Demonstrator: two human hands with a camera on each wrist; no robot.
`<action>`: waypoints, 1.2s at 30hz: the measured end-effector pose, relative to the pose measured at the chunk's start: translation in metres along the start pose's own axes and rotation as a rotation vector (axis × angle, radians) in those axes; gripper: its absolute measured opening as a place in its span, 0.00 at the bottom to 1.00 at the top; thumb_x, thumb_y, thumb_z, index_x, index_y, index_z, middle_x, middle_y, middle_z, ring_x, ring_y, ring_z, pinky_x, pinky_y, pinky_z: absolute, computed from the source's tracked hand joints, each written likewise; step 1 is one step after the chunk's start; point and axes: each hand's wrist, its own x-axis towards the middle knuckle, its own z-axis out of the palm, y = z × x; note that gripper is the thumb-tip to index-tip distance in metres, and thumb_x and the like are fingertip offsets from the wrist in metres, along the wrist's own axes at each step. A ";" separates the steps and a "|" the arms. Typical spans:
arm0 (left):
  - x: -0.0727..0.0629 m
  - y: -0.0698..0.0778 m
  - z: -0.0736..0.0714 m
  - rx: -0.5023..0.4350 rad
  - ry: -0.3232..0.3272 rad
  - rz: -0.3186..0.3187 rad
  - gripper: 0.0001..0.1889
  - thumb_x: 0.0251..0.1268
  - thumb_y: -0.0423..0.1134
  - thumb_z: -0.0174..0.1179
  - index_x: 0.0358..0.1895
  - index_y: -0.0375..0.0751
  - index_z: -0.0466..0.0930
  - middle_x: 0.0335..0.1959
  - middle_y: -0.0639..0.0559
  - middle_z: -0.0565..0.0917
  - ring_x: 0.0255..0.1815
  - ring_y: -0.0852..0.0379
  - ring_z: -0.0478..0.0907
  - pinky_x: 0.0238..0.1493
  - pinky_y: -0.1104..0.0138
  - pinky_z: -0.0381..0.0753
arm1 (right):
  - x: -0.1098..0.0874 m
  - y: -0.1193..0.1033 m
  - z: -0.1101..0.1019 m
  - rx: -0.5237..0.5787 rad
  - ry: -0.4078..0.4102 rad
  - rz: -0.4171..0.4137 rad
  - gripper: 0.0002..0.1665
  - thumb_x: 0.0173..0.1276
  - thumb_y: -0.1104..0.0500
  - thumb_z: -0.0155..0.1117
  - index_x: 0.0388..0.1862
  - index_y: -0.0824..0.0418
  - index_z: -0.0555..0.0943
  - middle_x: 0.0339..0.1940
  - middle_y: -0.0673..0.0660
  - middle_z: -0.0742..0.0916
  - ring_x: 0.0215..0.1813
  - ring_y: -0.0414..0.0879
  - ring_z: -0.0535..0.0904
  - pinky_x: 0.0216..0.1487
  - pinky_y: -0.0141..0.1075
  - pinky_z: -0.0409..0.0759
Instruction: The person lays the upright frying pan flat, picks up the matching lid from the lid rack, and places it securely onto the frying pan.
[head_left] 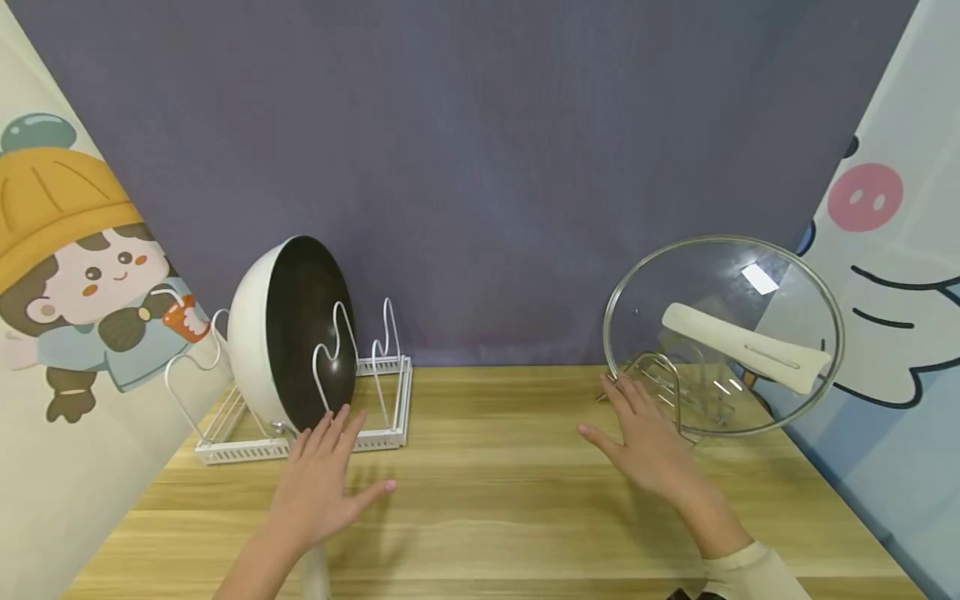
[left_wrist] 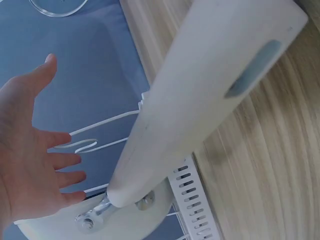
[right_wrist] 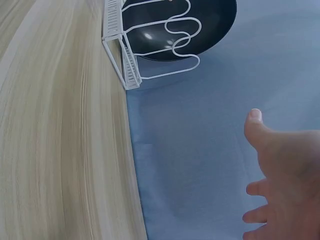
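A white wok (head_left: pixel 251 333) with a black inside stands on its side in a white wire rack (head_left: pixel 300 446) at the left. Its long white handle (left_wrist: pixel 200 100) sticks out toward the front, below my left hand (head_left: pixel 318 492). That hand hovers there with fingers spread, holding nothing. At the right, a glass lid (head_left: pixel 720 275) with a metal rim leans upright in a small metal wire stand (head_left: pixel 677 396). A long white grip (head_left: pixel 750 346) crosses the lid's face. My right hand (head_left: pixel 648 442) is in front of the stand, fingers extended and holding nothing.
The wooden table (head_left: pixel 487 500) runs between rack and lid stand. Behind it hangs a dark grey-blue cloth (head_left: pixel 487 183). Cartoon-printed panels flank both sides, with a child figure (head_left: pixel 105 275) on the left and a pink-nosed figure (head_left: pixel 866 197) on the right.
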 end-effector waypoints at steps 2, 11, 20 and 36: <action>0.000 -0.001 -0.001 -0.002 0.010 0.005 0.50 0.52 0.72 0.58 0.71 0.40 0.60 0.72 0.34 0.64 0.71 0.33 0.62 0.70 0.38 0.60 | 0.001 -0.001 0.001 0.006 0.003 -0.007 0.49 0.69 0.32 0.49 0.77 0.58 0.52 0.77 0.70 0.56 0.76 0.72 0.50 0.69 0.72 0.52; -0.002 -0.007 -0.002 -0.020 0.120 0.055 0.46 0.50 0.67 0.63 0.67 0.38 0.66 0.68 0.36 0.70 0.67 0.36 0.68 0.66 0.41 0.66 | 0.005 -0.001 0.003 0.070 0.004 -0.007 0.47 0.70 0.35 0.51 0.77 0.60 0.52 0.76 0.70 0.59 0.75 0.70 0.54 0.68 0.69 0.59; -0.002 -0.011 0.000 -0.050 0.229 0.117 0.41 0.50 0.60 0.66 0.63 0.37 0.71 0.64 0.40 0.75 0.62 0.39 0.73 0.62 0.43 0.69 | 0.008 0.000 0.004 0.130 0.017 0.011 0.45 0.71 0.36 0.50 0.76 0.61 0.56 0.74 0.69 0.64 0.74 0.69 0.58 0.67 0.68 0.62; -0.007 -0.020 0.000 -0.152 0.394 0.153 0.34 0.43 0.49 0.71 0.55 0.35 0.77 0.54 0.41 0.82 0.53 0.42 0.77 0.55 0.49 0.69 | 0.009 0.001 0.008 0.162 0.093 0.007 0.37 0.73 0.40 0.50 0.69 0.65 0.66 0.68 0.68 0.74 0.70 0.70 0.64 0.68 0.65 0.63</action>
